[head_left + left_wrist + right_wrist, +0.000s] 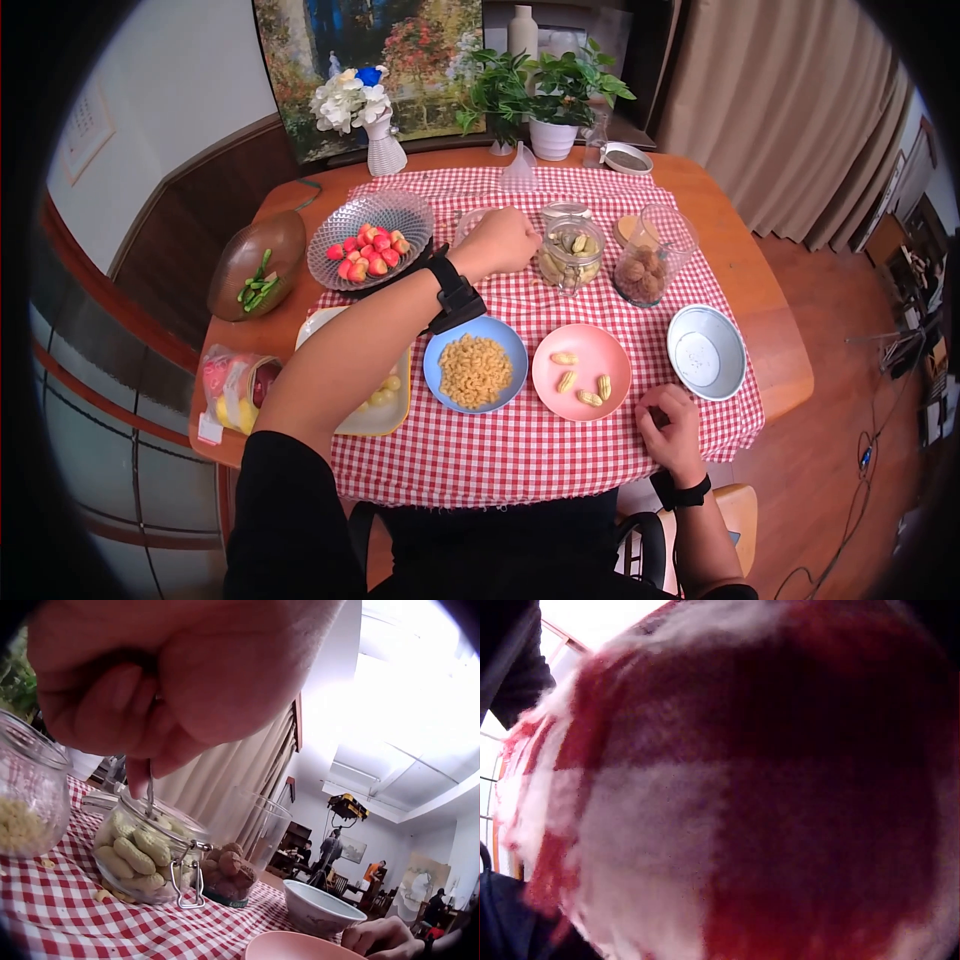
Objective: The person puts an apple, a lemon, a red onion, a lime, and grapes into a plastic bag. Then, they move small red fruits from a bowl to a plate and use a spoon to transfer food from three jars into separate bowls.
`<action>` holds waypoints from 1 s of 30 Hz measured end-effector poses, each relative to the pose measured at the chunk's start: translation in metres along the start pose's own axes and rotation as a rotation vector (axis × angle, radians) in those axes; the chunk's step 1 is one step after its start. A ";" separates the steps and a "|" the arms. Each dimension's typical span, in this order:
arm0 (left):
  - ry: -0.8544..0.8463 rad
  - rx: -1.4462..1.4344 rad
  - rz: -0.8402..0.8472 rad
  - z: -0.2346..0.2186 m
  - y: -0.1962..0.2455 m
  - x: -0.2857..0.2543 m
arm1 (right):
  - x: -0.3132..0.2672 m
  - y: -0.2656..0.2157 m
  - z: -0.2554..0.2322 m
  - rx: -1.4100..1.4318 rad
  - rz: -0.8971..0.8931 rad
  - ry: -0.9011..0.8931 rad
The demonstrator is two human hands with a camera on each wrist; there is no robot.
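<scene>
My left hand [500, 243] is at the left side of a glass clip jar of peanuts [570, 262]. In the left wrist view, the curled fingers of this hand [150, 697] pinch a thin metal utensil [150, 796], whose lower end reaches into the jar [142, 859]; its full shape is hidden. A pink plate [582, 345] in front of the jar bears several peanuts. Beside the plate's right edge, my right hand [672, 428] rests on the checked cloth with loosely curled fingers and nothing visible in them. Cloth fills most of the right wrist view.
Around these stand a blue plate of macaroni [475, 372], a white-blue bowl [706, 353], a tall jar of walnuts [645, 270], a glass bowl of red fruit [330, 225] and a brown bowl [235, 260]. My left forearm crosses above a yellow-rimmed tray [400, 420]. Plants and a funnel [520, 170] are behind.
</scene>
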State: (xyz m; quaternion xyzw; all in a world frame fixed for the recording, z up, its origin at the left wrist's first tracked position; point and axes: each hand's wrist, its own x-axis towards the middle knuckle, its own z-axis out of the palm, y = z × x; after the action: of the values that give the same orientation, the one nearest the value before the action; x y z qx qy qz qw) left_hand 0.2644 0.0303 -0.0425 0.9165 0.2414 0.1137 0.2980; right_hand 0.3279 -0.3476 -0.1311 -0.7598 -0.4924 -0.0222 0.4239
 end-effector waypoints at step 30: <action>-0.271 -0.122 0.237 -0.013 -0.008 -0.107 | -0.002 0.004 0.001 0.098 0.118 0.011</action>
State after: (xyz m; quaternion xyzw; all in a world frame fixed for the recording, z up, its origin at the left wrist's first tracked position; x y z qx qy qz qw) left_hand 0.1647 -0.0121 -0.0439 0.9257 0.0822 0.0379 0.3673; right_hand 0.3295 -0.3491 -0.1354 -0.7659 -0.4447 0.0225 0.4638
